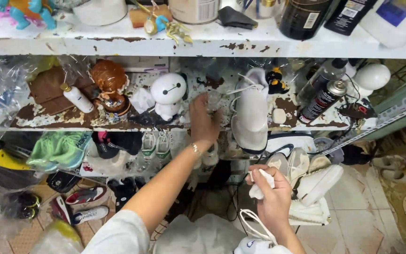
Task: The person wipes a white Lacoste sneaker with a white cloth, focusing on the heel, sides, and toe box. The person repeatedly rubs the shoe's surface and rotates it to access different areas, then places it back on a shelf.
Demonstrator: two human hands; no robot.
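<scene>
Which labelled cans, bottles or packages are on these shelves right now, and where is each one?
Spray can: middle shelf, right; black, tilted, white-and-red label.
Small bottle: middle shelf, left; white, gold cap, lying slanted.
Tin: top shelf, centre; cream, barcode patch.
Dark bottle: top shelf, right; white barcode label.
White jug: top right; blue label.

Chipped white shelf [48,123] w/ white figurine [167,95], white sneaker [251,110], spray cans [323,99], lotion bottle [77,98]
</scene>
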